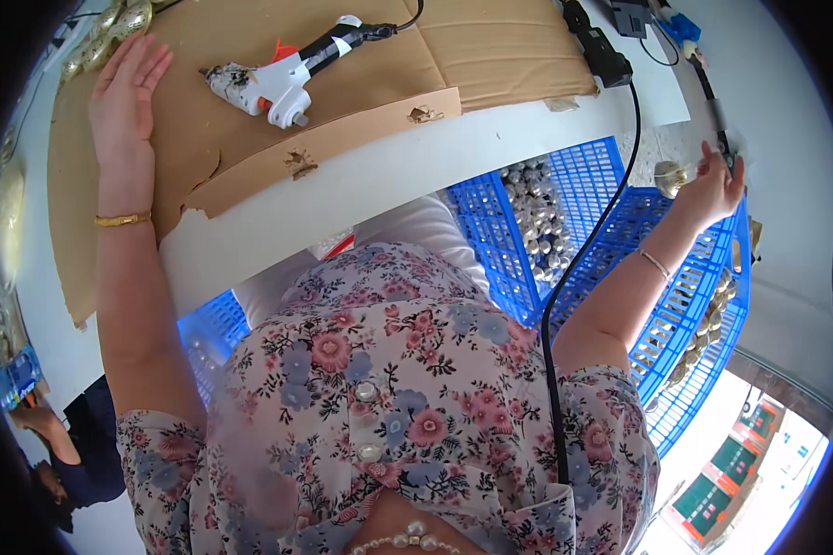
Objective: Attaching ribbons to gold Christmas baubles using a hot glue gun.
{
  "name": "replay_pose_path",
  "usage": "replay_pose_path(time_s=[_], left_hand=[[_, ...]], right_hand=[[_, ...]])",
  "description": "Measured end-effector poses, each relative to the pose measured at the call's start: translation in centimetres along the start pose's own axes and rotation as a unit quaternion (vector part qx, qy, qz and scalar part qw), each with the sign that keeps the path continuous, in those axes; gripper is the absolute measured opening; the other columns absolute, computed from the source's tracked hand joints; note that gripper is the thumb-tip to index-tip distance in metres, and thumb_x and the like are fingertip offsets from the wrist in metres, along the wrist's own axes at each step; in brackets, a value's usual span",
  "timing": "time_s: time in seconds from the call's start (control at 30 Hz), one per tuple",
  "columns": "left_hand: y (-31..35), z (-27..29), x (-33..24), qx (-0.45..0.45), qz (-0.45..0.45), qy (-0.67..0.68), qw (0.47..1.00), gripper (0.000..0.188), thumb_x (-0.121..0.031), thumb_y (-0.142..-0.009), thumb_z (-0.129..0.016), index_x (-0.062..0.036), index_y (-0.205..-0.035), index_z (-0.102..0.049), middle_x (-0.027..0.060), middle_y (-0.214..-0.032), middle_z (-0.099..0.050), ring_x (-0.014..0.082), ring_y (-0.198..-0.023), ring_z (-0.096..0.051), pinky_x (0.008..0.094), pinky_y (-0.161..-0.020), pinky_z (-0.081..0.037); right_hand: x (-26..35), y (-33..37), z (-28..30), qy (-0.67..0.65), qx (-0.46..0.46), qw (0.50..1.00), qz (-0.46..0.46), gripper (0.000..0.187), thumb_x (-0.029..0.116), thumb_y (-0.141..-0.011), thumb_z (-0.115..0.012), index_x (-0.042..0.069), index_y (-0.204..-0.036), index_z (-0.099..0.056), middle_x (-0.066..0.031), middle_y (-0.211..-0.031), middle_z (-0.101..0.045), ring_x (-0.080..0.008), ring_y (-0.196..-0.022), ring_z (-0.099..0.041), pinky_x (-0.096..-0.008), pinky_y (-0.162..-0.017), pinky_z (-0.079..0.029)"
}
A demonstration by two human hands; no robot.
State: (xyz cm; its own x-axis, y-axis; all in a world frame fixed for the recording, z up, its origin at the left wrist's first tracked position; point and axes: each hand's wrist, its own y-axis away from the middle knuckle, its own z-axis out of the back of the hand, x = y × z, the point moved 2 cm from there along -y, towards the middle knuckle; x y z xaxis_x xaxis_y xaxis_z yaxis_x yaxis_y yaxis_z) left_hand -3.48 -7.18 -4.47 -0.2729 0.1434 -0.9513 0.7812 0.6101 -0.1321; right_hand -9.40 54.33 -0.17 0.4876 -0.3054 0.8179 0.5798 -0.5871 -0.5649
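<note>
My left hand (131, 92) lies stretched out over the left part of the cardboard sheet (361, 69), fingers apart and holding nothing. Its fingertips are beside several gold patterned ornaments (118, 28) at the far left corner. On the cardboard rests a white glue gun (282, 79) with a red trigger and black tape round its handle; its nozzle end is dirty. Out to the right, my right hand (713, 190) is above a blue plastic basket, with its fingers bent together. What they grip is too small to make out. A pale gold ball ornament (671, 177) shows just left of this hand.
One blue basket (492, 245) beside my lap contains many silvery balls (537, 222); another blue basket (680, 314) at right has gold ornaments. A black cable (590, 245) runs down from a power strip (600, 46). Another person (93, 444) is at lower left.
</note>
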Motion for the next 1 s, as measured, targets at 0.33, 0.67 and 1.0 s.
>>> replay_pose_path(time_s=[0.33,0.67,1.0], left_hand=[[0.1,1.4,-0.6,0.018,-0.007,-0.013,1.0,0.029,0.001,-0.083,-0.055,0.0127,-0.109,-0.05,0.0211,-0.103,-0.057,0.0295,-0.093,-0.06,0.039,-0.089,-0.048],[-0.4,1.0,-1.5,-0.02,-0.005,0.01,1.0,0.013,-0.001,-0.083,-0.056,0.0082,-0.092,-0.052,0.0224,-0.1,-0.058,0.031,-0.093,-0.059,0.0414,-0.087,-0.05],[3.9,-3.2,-4.8,-0.026,-0.206,-0.111,0.972,0.023,-0.015,-0.088,-0.055,0.0041,-0.1,-0.059,0.0091,-0.096,-0.061,0.0158,-0.086,-0.059,0.0269,-0.076,-0.049]], right_hand=[[-20.2,6.8,13.8,0.315,-0.031,0.915,-0.249,0.047,-0.005,-0.068,-0.062,-0.008,-0.114,-0.05,-0.0083,-0.085,-0.06,-0.012,-0.062,-0.055,-0.024,-0.052,-0.042],[-1.8,0.7,3.2,-0.049,-0.169,0.981,-0.083,0.008,0.001,-0.076,-0.064,0.002,-0.073,-0.056,-0.0063,-0.069,-0.057,-0.0135,-0.061,-0.053,-0.0253,-0.054,-0.041],[17.5,6.1,-15.3,-0.172,0.328,0.889,0.269,0.006,-0.002,-0.082,-0.055,-0.005,-0.085,-0.06,-0.0127,-0.085,-0.063,-0.0179,-0.075,-0.058,-0.0277,-0.074,-0.045]])
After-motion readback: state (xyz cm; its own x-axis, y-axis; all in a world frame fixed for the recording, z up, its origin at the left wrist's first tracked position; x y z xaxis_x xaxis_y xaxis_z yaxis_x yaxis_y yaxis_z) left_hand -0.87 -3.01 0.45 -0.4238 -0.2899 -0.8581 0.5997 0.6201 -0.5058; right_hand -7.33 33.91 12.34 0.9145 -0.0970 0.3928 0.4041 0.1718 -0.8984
